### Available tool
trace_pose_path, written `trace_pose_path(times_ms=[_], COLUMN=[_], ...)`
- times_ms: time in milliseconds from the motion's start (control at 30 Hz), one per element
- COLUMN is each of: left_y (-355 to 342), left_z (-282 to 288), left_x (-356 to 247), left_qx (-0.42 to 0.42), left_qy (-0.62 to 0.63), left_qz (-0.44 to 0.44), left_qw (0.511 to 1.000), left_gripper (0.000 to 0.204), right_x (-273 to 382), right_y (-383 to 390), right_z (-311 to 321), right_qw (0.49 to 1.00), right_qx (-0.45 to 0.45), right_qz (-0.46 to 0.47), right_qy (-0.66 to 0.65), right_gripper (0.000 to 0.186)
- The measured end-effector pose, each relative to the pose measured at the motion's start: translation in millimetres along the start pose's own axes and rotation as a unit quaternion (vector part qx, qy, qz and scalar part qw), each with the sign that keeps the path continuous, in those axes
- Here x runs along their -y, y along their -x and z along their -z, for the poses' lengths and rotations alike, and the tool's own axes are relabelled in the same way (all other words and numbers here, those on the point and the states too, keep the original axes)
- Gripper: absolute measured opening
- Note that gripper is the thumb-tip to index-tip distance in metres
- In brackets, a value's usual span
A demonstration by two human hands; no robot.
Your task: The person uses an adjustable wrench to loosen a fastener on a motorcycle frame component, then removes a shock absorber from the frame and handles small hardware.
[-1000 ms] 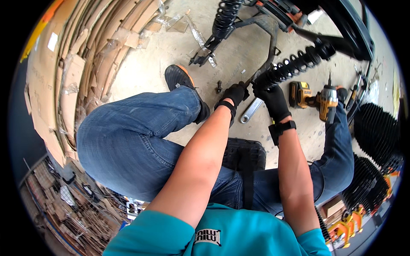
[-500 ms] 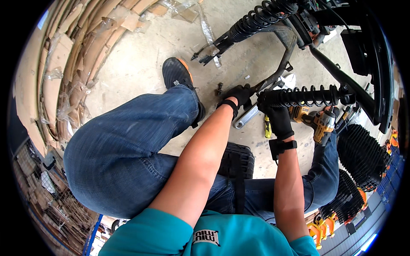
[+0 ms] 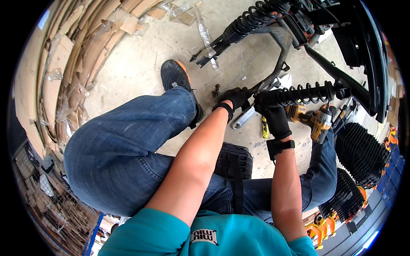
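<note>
My left hand [image 3: 237, 99], in a black glove, is closed around the lower end of a bent black metal tube [image 3: 279, 59] of the frame. My right hand [image 3: 275, 120], also gloved, wraps the near end of a black coil-spring shock absorber [image 3: 305, 94]. The shock's other end meets the frame at the right. Below the two hands a silver wrench [image 3: 244, 118] lies on the floor, partly covered. Beside my right wrist are a yellow-green handled tool [image 3: 265, 128] and a yellow and black power drill [image 3: 320, 123]. My fingertips are mostly hidden.
A second shock absorber [image 3: 252, 23] slants across the top. A black panel [image 3: 378, 64] stands at the right. Small dark bolts [image 3: 217, 90] lie near my shoe. Stacked cardboard [image 3: 64, 64] fills the left side. Black ribbed parts [image 3: 363, 155] sit at the lower right.
The whole view has shifted slightly, and the frame with its shock absorber appears a little further left. Both hands keep their grip.
</note>
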State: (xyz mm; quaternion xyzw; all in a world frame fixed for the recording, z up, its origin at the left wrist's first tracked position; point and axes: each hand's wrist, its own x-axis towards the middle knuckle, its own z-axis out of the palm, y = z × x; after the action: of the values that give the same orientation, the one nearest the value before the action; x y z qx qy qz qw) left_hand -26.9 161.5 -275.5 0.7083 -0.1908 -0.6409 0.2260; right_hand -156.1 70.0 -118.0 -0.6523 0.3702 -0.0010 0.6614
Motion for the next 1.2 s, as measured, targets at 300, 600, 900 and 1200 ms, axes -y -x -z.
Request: trace_pose_path(times_ms=[300, 600, 900, 1200], left_y=[-3.3, 13.0, -17.5, -0.8], left_z=[-4.2, 5.9, -9.1, -4.6], left_x=[8.3, -0.6, 20.2, 5.7], left_qx=[-0.043, -0.051, -0.075, -0.034], left_qy=[-0.071, -0.176, -0.053, 0.033], left_qz=[-0.054, -0.149, -0.070, -0.023], left_qw=[0.995, 0.972, 0.993, 0.999], left_gripper=[0.039, 0.031, 0.036, 0.031], right_x=[9.4, 7.4, -9.3, -8.7], right_y=[2.2, 0.6, -16.4, -19.4], right_z=[0.9, 0.2, 20.8, 23.1], right_qw=[1.000, 1.000, 0.997, 0.994], right_qx=[-0.007, -0.019, -0.023, -0.014], right_qz=[0.002, -0.010, 0.035, 0.057], right_qy=[0.004, -0.020, 0.065, 0.089], right_gripper=[0.022, 0.025, 0.016, 0.017])
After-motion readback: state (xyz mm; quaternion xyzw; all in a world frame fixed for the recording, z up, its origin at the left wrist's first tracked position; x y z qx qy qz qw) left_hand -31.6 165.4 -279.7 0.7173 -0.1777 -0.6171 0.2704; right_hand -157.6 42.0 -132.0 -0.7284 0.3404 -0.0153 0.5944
